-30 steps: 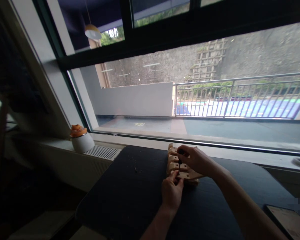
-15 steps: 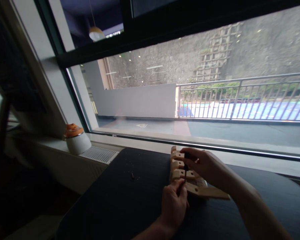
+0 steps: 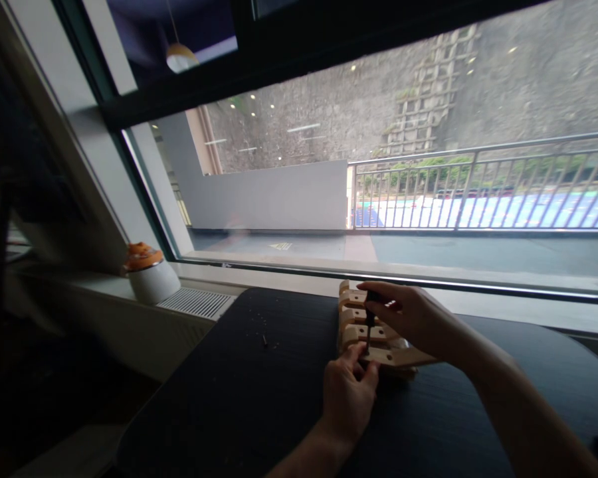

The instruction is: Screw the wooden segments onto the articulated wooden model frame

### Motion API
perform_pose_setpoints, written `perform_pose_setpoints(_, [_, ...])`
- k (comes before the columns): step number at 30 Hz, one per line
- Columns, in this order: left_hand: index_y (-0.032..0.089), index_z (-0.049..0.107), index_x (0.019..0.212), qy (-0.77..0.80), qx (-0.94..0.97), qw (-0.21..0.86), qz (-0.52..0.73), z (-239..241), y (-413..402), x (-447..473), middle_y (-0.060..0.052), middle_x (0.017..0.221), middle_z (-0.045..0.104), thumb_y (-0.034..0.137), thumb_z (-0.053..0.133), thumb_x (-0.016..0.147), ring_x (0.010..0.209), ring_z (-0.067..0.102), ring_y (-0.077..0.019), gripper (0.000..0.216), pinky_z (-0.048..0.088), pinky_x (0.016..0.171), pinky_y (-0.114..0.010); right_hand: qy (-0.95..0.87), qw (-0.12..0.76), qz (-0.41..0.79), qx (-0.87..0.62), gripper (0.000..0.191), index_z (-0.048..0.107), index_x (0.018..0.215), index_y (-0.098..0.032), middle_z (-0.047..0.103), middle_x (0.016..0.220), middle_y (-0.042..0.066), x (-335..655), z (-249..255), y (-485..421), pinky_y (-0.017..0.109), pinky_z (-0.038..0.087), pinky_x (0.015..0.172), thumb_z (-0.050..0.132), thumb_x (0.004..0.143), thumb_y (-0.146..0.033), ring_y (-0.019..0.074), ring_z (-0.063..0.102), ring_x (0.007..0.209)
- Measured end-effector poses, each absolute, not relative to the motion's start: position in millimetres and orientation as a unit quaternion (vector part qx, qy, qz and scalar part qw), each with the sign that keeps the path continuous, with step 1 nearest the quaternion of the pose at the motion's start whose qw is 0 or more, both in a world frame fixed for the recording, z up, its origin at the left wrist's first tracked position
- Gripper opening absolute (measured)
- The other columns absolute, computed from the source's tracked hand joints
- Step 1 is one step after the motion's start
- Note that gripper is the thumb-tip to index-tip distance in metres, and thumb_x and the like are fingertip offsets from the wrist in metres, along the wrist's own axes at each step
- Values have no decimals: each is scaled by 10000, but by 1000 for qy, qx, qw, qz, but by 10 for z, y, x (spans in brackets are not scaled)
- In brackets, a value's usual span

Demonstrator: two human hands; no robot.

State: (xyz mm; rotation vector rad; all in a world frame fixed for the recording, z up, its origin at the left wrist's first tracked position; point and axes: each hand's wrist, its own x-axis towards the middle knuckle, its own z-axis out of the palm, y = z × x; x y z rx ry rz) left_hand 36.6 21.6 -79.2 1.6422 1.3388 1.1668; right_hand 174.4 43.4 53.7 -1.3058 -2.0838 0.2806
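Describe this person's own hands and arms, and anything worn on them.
The left hand and right hand are ungloved. The left forearm and right forearm are bare as far as the picture shows, with no sleeve, watch or bracelet in view. No ring shows on the visible fingers, though some are hidden, and the dim light hides small markings.

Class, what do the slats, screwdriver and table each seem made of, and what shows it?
Slats: wood, apparently unpainted; pale tan, without shine.
Screwdriver: probably metal shaft, thin and straight; dark handle, perhaps plastic.
Table: perhaps laminate; black with faint streaks and a soft sheen.
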Motion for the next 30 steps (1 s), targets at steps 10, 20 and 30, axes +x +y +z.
perform_pose_setpoints(10, [163,661,1129,528,639,338,445,-778,217,355,5,568,628,367,550,836,430,548,-110,375,420,460,-195,-793,338,77,-501,315,693,1011,-192,697,702,21,1771,562,443,237,425,527,570,818,-408,139,581,567])
perform_pose_setpoints(20, [169,654,1148,528,650,313,448,-824,221,356,4,563,629,374,542,845,483,572,-123,382,430,490,-197,-789,346,51,-506,327,649,1113,-216,655,606,-11,1674,505,465,224,387,493,545,831,-344,125,559,498])
perform_pose_setpoints(30, [176,658,1124,520,655,315,449,-808,216,354,11,547,621,354,537,846,472,568,-122,351,428,489,-195,-810,340,72,-473,334,700,1096,-214,738,788,43,1722,611,361,231,445,545,505,871,-365,149,625,596])
